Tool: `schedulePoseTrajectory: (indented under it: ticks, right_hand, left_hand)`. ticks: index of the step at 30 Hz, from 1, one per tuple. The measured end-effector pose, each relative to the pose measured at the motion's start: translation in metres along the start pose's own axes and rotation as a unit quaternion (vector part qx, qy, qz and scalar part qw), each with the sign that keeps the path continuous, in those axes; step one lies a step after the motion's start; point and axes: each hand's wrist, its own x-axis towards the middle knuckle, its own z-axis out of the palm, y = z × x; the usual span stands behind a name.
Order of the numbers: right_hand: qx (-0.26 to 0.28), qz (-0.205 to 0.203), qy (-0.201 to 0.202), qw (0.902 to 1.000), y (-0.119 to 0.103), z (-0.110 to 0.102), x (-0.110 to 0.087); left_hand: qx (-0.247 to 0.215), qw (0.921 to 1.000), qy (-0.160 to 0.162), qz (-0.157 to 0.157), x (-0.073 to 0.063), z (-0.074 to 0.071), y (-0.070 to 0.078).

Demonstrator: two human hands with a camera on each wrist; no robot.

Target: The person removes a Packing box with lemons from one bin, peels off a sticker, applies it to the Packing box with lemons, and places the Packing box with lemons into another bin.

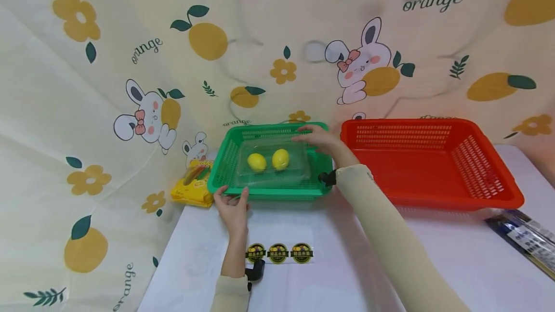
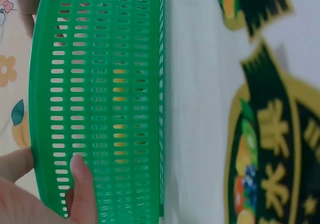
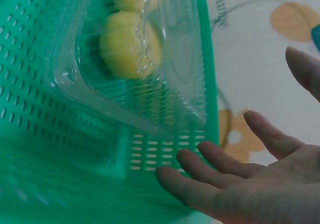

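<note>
A green plastic basket (image 1: 264, 190) with slotted walls stands near the back of the table. Inside it is a clear plastic box (image 1: 295, 170) holding two yellow lemons (image 1: 280, 159). My left hand (image 1: 232, 213) grips the basket's front left rim; in the left wrist view its thumb (image 2: 82, 184) lies along the slotted outer wall and a finger reaches the rim. Over the basket's back right corner, my right hand (image 1: 321, 138) is spread with nothing in it. In the right wrist view its fingertips (image 3: 167, 176) overlap the basket's rim, just off the box's end.
Right of the green basket stands a red basket (image 1: 412, 170). A yellow packet (image 1: 195, 189) leans by the green one's left side. Several round fruit stickers (image 1: 278, 253) lie in front. A dark blue and silver packet (image 1: 526, 240) is at the right. A printed cloth (image 1: 277, 28) hangs behind.
</note>
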Motion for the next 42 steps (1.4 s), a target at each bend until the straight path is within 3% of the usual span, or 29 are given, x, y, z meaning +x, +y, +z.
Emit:
schedulePoseTrajectory:
  ticks: [9, 18, 29, 38, 42]
  right_hand:
    - [0.028, 0.024, 0.024, 0.999, 0.013, 0.0, 0.021]
    - [0.044, 0.044, 0.036, 0.9974, 0.018, 0.0, 0.025]
    - [0.061, 0.042, 0.024, 0.9969, 0.014, 0.005, 0.032]
    - [0.033, 0.034, 0.031, 0.9984, 0.016, 0.005, 0.041]
    - [0.027, 0.051, -0.007, 0.9983, 0.021, 0.007, 0.042]
  left_hand:
    - [-0.008, 0.9999, -0.009, -0.01, -0.001, 0.003, -0.003]
    - [-0.002, 0.9998, -0.017, -0.012, 0.0, 0.001, -0.005]
    - [0.003, 1.0, -0.007, 0.0, 0.007, -0.003, -0.005]
    - [0.01, 0.9999, -0.013, -0.002, 0.009, 0.0, -0.004]
    - [0.012, 0.9998, -0.014, -0.007, 0.009, -0.002, -0.005]
